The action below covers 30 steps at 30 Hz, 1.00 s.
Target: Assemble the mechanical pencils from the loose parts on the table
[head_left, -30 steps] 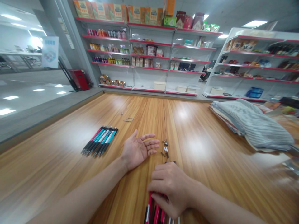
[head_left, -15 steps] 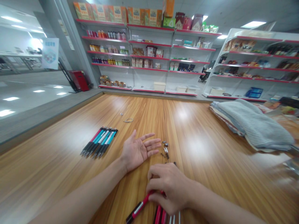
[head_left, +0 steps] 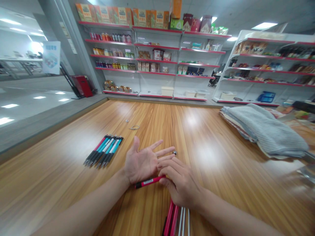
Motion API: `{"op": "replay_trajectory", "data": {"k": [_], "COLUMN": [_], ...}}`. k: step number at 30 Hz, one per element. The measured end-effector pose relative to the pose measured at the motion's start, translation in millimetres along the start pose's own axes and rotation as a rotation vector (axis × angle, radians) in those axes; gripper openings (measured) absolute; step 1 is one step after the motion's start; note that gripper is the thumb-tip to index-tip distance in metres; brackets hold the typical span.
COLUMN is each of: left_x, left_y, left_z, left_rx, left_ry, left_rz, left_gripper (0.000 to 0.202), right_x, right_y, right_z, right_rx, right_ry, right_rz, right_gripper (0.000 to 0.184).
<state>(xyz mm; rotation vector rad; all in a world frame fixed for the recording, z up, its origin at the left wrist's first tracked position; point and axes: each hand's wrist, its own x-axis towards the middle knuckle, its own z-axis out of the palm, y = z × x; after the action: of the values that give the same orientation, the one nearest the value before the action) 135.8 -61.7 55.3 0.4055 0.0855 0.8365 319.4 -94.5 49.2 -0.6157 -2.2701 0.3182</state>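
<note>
Pink barrel (head_left: 149,182) moved forward — right fingers (head_left: 169,171) hold it — white bin (head_left: 167,91) beyond.

Left hand (head_left: 141,165) bare, slim fingers (head_left: 164,152), rounded thumb tip (head_left: 136,140). Right hand (head_left: 183,183) bare too, similar build. Left forearm (head_left: 92,203), right forearm (head_left: 228,209): both uncovered as far as visible, narrowing at wrists (head_left: 125,178).
</note>
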Motion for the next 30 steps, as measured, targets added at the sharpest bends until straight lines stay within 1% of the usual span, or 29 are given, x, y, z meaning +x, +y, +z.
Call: {"op": "replay_trajectory", "data": {"k": [6, 11, 18, 30], "left_x": [-0.2, -0.9, -0.7, -1.2], "left_y": [-0.8, -1.0, -1.2, -1.7], "left_z": [-0.2, -0.5, 0.7, 0.6], "left_rx": [0.003, -0.004, 0.007, 0.034], "left_ry": [-0.006, -0.007, 0.0, -0.006], "left_rz": [-0.034, -0.053, -0.039, -0.054], "left_gripper": [0.092, 0.093, 0.09, 0.092], "right_x": [0.6, 0.3, -0.4, 1.1], "right_y": [-1.1, -1.6, -1.2, -2.7], "right_z": [-0.7, -1.8, -0.2, -1.2], "right_rx": [-0.021, -0.047, -0.043, -0.048], "right_ry": [-0.064, -0.1, -0.12, -0.104], "right_rz": [0.031, 0.037, 0.057, 0.047], "right_gripper": [0.008, 0.006, 0.006, 0.003]}}
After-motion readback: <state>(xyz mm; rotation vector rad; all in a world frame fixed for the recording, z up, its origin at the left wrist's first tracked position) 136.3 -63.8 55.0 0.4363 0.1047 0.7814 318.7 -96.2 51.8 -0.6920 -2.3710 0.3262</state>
